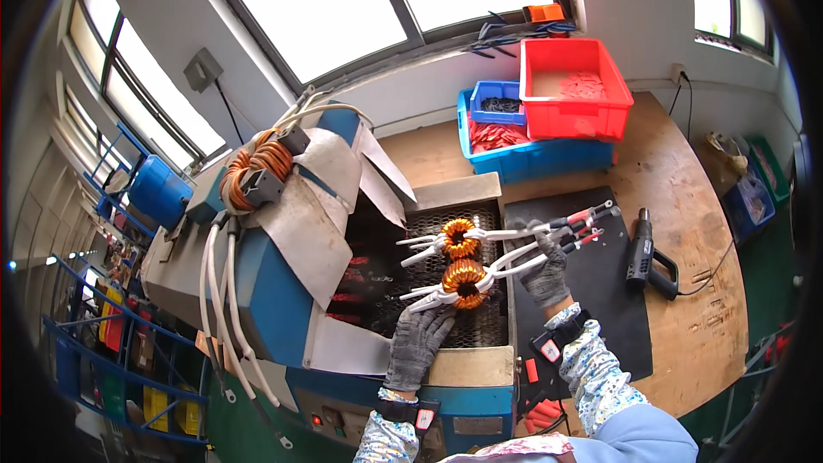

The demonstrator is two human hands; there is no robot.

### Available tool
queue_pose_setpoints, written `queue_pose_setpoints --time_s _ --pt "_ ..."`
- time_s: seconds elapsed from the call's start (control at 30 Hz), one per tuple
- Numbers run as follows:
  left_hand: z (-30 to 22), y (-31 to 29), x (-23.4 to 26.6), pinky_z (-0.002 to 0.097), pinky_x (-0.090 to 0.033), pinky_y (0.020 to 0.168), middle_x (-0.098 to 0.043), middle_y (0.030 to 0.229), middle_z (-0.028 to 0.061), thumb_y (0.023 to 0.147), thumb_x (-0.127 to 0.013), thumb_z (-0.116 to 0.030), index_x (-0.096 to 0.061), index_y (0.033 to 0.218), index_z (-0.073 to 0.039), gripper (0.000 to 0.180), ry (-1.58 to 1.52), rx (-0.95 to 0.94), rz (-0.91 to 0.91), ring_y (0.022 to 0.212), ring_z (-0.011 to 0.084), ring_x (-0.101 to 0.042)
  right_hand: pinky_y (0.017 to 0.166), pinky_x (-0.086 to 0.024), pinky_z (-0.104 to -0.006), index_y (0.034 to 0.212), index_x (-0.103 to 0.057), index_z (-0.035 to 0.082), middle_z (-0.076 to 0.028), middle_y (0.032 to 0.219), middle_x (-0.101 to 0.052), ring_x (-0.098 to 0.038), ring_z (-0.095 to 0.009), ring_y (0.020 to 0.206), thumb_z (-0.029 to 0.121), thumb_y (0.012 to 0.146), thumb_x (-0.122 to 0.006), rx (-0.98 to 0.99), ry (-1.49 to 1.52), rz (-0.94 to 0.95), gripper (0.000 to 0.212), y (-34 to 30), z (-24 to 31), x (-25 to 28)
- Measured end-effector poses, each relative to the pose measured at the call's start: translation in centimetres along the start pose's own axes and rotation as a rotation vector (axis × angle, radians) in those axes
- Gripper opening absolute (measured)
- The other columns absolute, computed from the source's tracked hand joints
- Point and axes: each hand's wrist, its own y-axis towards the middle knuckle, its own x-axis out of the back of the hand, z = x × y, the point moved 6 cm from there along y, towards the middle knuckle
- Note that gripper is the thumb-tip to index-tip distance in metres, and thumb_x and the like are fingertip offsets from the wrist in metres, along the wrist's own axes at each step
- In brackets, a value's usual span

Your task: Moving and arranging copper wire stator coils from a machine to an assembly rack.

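Two toroidal coils wound with copper-coloured wire, an upper coil (461, 238) and a lower coil (466, 283), are over the wire-mesh belt (480, 326) of a blue and grey machine. White leads stick out on both sides of each. My grey-gloved right hand (546, 274) is closed around the long white leads (506, 267) on the right; their far ends carry red and black sleeves and metal lugs. At the lower coil's left side, my gloved left hand (418, 345) has its fingertips at a short white lead (429, 301) and seems to pinch it; the finger pads are hidden.
A black mat (613, 317) covers part of the wooden table, with a heat gun (648, 257) on its right edge. Red bins (574, 120) and blue bins (536, 163) stand behind. Left, an orange cable bundle (249, 173) rests on the machine. Red sleeve pieces (542, 414) lie near me.
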Motion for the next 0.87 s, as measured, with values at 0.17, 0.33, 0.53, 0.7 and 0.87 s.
queue_pose_setpoints --time_s 0.17,0.33,0.53,0.7,0.87 --pt "0.0 -3.1 -0.3 0.0469 -0.03 0.107 -0.035 0.133 0.0271 0.097 -0.026 -0.029 -0.029 0.131 0.006 0.048 -0.039 0.018 0.028 0.125 0.0388 -0.037 0.094 -0.04 -0.0407 0.088 -0.052 0.007 -0.004 0.083 -0.052 -0.052 -0.023 0.097 0.042 0.078 -0.066 0.167 -0.145 0.166 0.039 -5.9 2.7 -5.9" --pt "2.3 -7.8 -3.0 0.047 -0.028 0.108 -0.035 0.134 0.0254 0.098 -0.024 -0.031 -0.029 0.132 0.005 0.049 -0.179 0.141 0.13 0.126 0.0377 -0.036 0.078 -0.036 -0.0337 0.072 -0.043 0.01 0.001 0.059 -0.034 -0.034 -0.015 0.061 0.051 0.078 -0.063 0.443 -0.186 0.288 0.046 -14.2 7.5 -11.9" --pt "9.4 -10.8 -10.3 0.0411 -0.032 0.105 -0.038 0.135 0.019 0.096 -0.031 -0.021 -0.034 0.131 0.001 0.041 -0.035 0.437 0.66 0.123 0.0292 -0.041 0.069 -0.036 -0.0298 0.066 -0.039 0.013 0.003 0.051 -0.031 -0.027 -0.01 0.046 0.053 0.08 -0.061 0.807 -0.395 0.343 0.047 -29.0 15.9 -18.3" --pt "11.4 -16.9 -16.2 0.0318 -0.043 0.092 -0.053 0.121 0.0149 0.09 -0.052 -0.034 -0.05 0.117 0.005 0.048 0.301 0.739 0.981 0.105 0.0183 -0.054 0.059 -0.032 -0.0302 0.068 -0.042 0.014 0.004 0.051 -0.036 -0.038 -0.01 0.051 0.062 0.073 -0.062 1.05 -0.806 0.08 0.052 -40.4 14.4 -22.2" --pt "15.7 -22.8 -17.2 0.0315 -0.046 0.087 -0.064 0.101 0.0154 0.086 -0.059 -0.034 -0.054 0.112 0.007 0.049 0.635 0.692 1.498 0.097 0.0192 -0.06 0.072 -0.042 -0.0366 0.076 -0.047 0.008 -0.002 0.061 -0.045 -0.046 -0.016 0.061 0.053 0.079 -0.059 1.153 -0.994 -0.268 0.048 -53.5 8.6 -23.9"
